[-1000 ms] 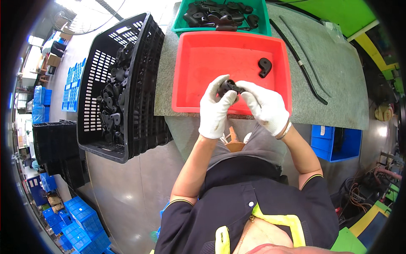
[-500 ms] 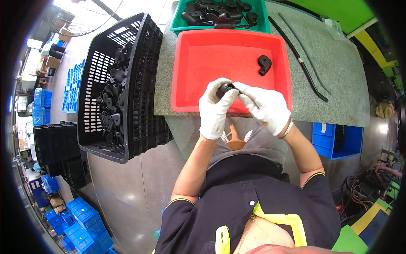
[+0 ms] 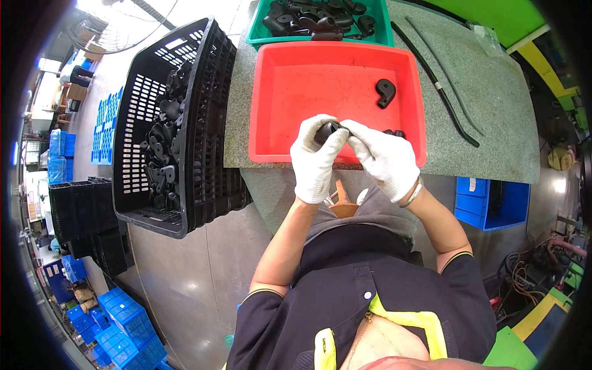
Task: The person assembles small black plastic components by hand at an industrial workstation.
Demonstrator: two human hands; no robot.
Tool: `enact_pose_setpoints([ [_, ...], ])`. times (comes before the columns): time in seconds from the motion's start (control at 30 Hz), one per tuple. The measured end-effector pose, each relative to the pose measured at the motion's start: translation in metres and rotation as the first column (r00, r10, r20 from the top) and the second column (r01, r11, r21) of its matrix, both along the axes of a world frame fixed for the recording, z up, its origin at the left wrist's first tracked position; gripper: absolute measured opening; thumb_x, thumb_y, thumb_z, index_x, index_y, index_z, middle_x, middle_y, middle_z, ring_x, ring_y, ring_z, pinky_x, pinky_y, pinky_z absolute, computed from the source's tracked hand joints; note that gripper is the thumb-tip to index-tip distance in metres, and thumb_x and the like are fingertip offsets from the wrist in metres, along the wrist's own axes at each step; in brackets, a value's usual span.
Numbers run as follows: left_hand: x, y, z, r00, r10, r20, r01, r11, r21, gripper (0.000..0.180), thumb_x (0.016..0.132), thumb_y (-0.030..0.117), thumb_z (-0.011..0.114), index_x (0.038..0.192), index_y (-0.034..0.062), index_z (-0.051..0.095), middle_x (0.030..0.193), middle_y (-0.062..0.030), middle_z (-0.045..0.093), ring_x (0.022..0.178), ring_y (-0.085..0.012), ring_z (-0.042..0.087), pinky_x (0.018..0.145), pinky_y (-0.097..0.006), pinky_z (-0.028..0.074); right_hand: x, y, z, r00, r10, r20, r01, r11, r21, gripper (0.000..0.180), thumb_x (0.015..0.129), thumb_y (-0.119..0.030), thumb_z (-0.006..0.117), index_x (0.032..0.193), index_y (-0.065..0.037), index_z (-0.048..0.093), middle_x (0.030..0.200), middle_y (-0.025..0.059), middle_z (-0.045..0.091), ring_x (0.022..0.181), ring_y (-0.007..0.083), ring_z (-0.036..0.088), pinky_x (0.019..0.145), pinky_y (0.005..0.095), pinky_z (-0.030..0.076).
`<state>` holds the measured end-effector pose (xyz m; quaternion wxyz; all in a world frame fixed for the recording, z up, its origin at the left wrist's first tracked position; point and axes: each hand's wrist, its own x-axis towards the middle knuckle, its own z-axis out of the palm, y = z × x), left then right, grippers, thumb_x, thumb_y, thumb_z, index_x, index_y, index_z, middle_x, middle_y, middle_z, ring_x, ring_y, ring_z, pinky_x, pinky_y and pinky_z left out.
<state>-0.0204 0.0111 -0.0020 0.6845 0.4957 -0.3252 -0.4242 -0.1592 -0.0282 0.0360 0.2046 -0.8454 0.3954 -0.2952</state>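
Pinching a black part [image 3: 324,133] with left fingers [image 3: 333,145] and, at its edge, right fingers [image 3: 361,149]; probably light, stiff, smooth; best gripped around the rounded body.

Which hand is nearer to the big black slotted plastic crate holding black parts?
Left. The white-gloved left hand is right of the crate, with a gap between; the white-gloved right hand is farther right, past the left one.

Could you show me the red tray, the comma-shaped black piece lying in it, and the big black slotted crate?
Red tray [image 3: 320,92]: head view, bare floor.
Comma-shaped black piece [image 3: 386,92]: head view, rounded end.
Black slotted crate [image 3: 137,117]: head view, inner left wall.
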Motion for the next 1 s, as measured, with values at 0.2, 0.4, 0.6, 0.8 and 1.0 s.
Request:
enact_pose_setpoints([
  [0.2,0.072,0.010,0.036,0.665,0.507,0.549,-0.442,0.859,-0.257,0.022,0.087,0.006,0.064,0.107,-0.0003,0.061,0.100,-0.0054,0.059,0.087,-0.0125,0.056,0.080,-0.027,0.047,-0.028,-0.064,-0.012,0.892,-0.149,-0.426,0.082,0.982,-0.172,0.018,0.088,-0.023,0.059,0.102,-0.012,0.054,0.095,0.0113,0.058,0.071,0.0312,0.064,0.061,0.0416,0.052],
  [0.4,0.198,0.050,0.044,0.139,0.598,0.789,-0.748,0.586,-0.312,0.035,0.084,0.017,0.072,0.114,0.0021,0.063,0.116,-0.0127,0.056,0.104,-0.0239,0.056,0.092,-0.035,0.045,-0.035,-0.105,-0.044,0.562,0.039,-0.826,-0.172,0.983,-0.070,0.023,0.079,-0.005,0.057,0.102,-0.009,0.055,0.098,0.0164,0.059,0.080,0.0323,0.067,0.066,0.0416,0.055],
  [0.6,0.222,0.068,0.031,-0.058,0.182,0.982,-0.778,0.608,-0.159,0.044,0.082,0.024,0.070,0.119,0.0025,0.060,0.120,-0.0170,0.057,0.108,-0.0329,0.055,0.096,-0.041,0.043,-0.026,-0.122,-0.051,0.431,0.018,-0.902,-0.191,0.979,-0.072,0.020,0.078,-0.004,0.060,0.098,-0.005,0.060,0.099,0.0181,0.061,0.083,0.0320,0.067,0.069,0.0417,0.055],
  [0.8,0.145,0.037,0.029,0.291,0.494,0.819,-0.575,0.775,-0.264,0.030,0.080,0.005,0.070,0.109,0.0000,0.063,0.113,-0.0150,0.059,0.108,-0.0291,0.056,0.097,-0.037,0.043,-0.028,-0.118,-0.042,0.606,-0.070,-0.793,-0.059,0.989,-0.132,0.018,0.082,-0.007,0.055,0.100,-0.008,0.058,0.108,0.0201,0.056,0.078,0.0331,0.067,0.069,0.0424,0.055],
  [1.0,0.094,0.022,0.052,0.510,0.412,0.755,-0.388,0.894,-0.226,0.032,0.079,-0.001,0.068,0.110,-0.0009,0.062,0.119,-0.0150,0.058,0.113,-0.0267,0.055,0.099,-0.036,0.042,-0.021,-0.124,-0.057,0.514,-0.141,-0.846,-0.017,0.984,-0.175,0.018,0.083,-0.008,0.055,0.099,-0.003,0.059,0.110,0.0216,0.057,0.080,0.0329,0.068,0.068,0.0419,0.056],
])
